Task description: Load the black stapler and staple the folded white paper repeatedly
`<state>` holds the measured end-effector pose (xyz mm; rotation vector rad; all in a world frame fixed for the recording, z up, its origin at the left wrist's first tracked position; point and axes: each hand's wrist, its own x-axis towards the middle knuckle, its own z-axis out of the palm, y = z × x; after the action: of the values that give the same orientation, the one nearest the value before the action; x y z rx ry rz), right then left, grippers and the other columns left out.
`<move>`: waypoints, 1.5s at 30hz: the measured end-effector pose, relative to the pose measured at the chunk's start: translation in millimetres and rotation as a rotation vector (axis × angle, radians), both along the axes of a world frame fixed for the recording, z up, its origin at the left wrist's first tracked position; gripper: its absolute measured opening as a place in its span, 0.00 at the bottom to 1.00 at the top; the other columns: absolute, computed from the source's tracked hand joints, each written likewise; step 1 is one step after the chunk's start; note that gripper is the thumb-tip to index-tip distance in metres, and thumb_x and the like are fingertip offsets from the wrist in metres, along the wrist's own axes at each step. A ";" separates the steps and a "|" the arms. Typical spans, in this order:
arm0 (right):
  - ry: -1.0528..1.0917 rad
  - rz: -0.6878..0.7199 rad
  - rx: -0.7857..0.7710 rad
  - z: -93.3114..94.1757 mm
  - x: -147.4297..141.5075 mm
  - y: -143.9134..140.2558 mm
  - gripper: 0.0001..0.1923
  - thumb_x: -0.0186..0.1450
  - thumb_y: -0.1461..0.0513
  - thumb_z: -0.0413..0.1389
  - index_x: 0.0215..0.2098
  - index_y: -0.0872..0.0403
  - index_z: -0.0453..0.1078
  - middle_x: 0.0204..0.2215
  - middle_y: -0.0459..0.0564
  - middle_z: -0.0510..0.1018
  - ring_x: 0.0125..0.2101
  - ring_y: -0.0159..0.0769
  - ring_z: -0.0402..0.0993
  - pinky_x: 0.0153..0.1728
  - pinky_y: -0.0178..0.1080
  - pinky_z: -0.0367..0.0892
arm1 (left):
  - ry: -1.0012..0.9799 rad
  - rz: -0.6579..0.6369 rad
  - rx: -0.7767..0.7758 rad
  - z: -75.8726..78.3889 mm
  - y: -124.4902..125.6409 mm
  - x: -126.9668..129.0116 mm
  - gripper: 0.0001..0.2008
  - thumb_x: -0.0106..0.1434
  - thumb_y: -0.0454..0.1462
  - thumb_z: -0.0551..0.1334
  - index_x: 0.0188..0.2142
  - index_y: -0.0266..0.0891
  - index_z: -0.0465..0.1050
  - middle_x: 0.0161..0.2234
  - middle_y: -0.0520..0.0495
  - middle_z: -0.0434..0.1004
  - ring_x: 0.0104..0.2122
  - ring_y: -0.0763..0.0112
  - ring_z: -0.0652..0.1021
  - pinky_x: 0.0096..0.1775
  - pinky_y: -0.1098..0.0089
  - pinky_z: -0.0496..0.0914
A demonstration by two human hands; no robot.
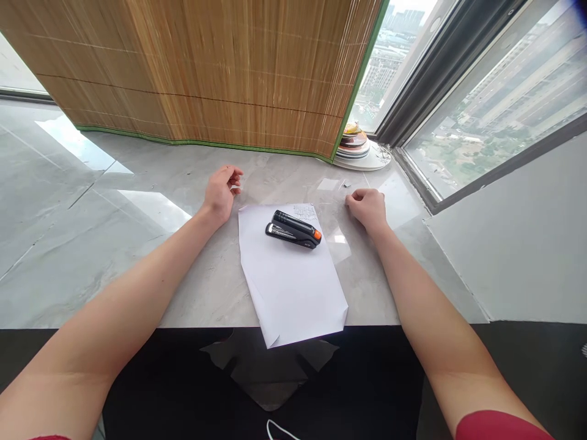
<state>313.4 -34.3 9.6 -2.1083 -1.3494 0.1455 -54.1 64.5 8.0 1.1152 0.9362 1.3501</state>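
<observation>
white paper sheet (293, 281) lies flat on the smooth grey marble sill (137, 244), near corners overhanging the edge, with the black stapler (293, 229) with its orange tip resting untouched on the sheet's far half. left hand (220, 194) rests just left of the sheet's far corner, fingers loosely curled, holding nothing; right hand (367, 208) is right of the stapler, curled into a loose fist, apparently empty. nothing looks stapled yet; beyond the stapler stand a ribbed bamboo blind (229, 73) and stacked plates (360, 150).

head cam, looks fwd and down, close over marble ledge (137, 244)
</observation>
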 end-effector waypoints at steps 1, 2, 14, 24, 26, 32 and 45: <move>-0.004 0.034 0.071 3.6 -5.9 -2.4 0.15 0.65 0.60 0.59 0.21 0.49 0.66 0.21 0.49 0.73 0.30 0.42 0.68 0.40 0.45 0.65 | -0.027 0.003 -0.010 0.4 -0.3 0.8 0.14 0.64 0.48 0.70 0.30 0.42 0.73 0.32 0.46 0.72 0.31 0.70 0.74 0.29 0.69 0.68; -0.006 0.086 0.154 8.2 -14.3 -6.2 0.17 0.67 0.59 0.59 0.21 0.49 0.64 0.21 0.48 0.71 0.28 0.40 0.66 0.39 0.45 0.64 | -0.045 0.004 -0.018 0.6 -0.4 1.5 0.14 0.64 0.47 0.71 0.30 0.42 0.73 0.32 0.47 0.72 0.30 0.70 0.73 0.29 0.70 0.68; -0.140 0.825 0.100 22.6 -124.9 -61.5 0.12 0.74 0.54 0.58 0.38 0.50 0.61 0.37 0.49 0.75 0.31 0.35 0.65 0.32 0.38 0.55 | -0.046 -0.012 -0.006 -1.3 1.0 3.2 0.10 0.64 0.40 0.70 0.29 0.40 0.74 0.30 0.47 0.71 0.29 0.72 0.72 0.28 0.72 0.66; -0.156 0.869 -0.153 42.0 -73.2 -47.3 0.11 0.73 0.52 0.60 0.46 0.49 0.68 0.33 0.47 0.78 0.33 0.38 0.72 0.35 0.39 0.58 | -0.018 -0.016 0.004 -3.5 2.3 1.9 0.10 0.64 0.41 0.70 0.30 0.40 0.75 0.32 0.47 0.72 0.29 0.71 0.73 0.28 0.72 0.66; -0.133 0.882 -0.210 48.4 -42.8 -43.5 0.12 0.71 0.51 0.61 0.44 0.49 0.68 0.29 0.44 0.74 0.30 0.36 0.68 0.34 0.39 0.57 | -0.016 -0.019 -0.001 -3.6 2.3 1.2 0.10 0.65 0.42 0.70 0.30 0.41 0.75 0.32 0.46 0.72 0.29 0.71 0.72 0.28 0.71 0.67; 0.064 0.763 -0.392 57.8 44.7 -38.7 0.25 0.65 0.42 0.67 0.36 0.48 0.63 0.25 0.41 0.64 0.27 0.33 0.58 0.29 0.39 0.53 | -0.022 -0.035 -0.001 -3.2 2.2 0.8 0.10 0.67 0.41 0.70 0.30 0.41 0.75 0.32 0.46 0.71 0.29 0.72 0.71 0.28 0.72 0.67; -0.062 -0.127 0.033 -1.9 114.6 -19.0 0.23 0.71 0.52 0.56 0.22 0.47 0.54 0.19 0.45 0.60 0.27 0.38 0.57 0.34 0.44 0.57 | -0.097 -0.005 -0.040 -2.4 2.9 1.4 0.13 0.65 0.43 0.72 0.30 0.41 0.73 0.31 0.49 0.71 0.28 0.73 0.71 0.27 0.71 0.66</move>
<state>428.0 -53.3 7.7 -2.1790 -1.2402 0.0054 -52.6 67.4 5.6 1.0125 0.8853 1.3634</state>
